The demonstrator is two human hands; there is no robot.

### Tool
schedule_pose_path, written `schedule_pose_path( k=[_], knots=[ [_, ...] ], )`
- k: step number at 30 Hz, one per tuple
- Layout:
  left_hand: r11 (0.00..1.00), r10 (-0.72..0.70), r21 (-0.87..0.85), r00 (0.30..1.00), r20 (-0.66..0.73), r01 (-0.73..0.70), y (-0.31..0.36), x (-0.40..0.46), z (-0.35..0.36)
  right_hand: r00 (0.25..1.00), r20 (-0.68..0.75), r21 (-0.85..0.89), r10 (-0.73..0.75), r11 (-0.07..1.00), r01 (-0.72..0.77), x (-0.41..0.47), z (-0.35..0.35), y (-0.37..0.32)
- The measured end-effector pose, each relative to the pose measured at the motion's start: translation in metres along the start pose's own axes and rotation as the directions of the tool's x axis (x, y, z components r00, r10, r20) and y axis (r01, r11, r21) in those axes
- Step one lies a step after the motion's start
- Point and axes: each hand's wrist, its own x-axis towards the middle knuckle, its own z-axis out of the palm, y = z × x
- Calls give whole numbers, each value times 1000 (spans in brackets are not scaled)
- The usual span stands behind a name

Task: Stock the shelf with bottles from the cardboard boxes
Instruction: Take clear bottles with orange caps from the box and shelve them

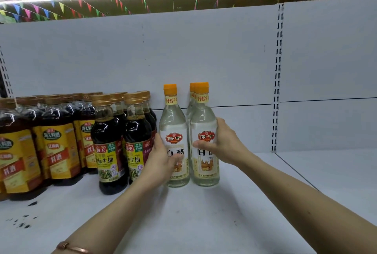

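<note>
White-vinegar bottles (175,141) stand upright on the shelf (204,213) beside soy-sauce bottles (110,145), left hand (161,160) and right hand (224,143) fingers curled around their labelled bodies; likely heavy, slick, breakable, best gripped mid-body.

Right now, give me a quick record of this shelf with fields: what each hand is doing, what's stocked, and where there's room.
left hand: grips left clear bottle
right hand: grips right clear bottle
behind right clear bottle: another orange cap
dark bottles: upright, left of the clear ones
shelf: bare right of the clear bottles
</note>
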Motion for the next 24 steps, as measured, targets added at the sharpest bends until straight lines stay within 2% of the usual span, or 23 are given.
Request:
schedule_pose_path(
  k=[9,14,18,24],
  knots=[
    [1000,-22,22,1000,20,22,1,-5,-2,996,-55,25,74,997,-73,-6,6,-5],
    [993,-112,37,994,-2,112,5,-16,2,982,-65,3,176,984,-177,-26,6,-17],
    [996,-49,76,999,8,48,2,-36,-6,980,-62,29,190,982,-189,-58,3,-26],
    [992,87,95,996,-11,-86,-2,-75,-35,994,-21,58,106,993,-105,-106,5,-67]
  ],
)
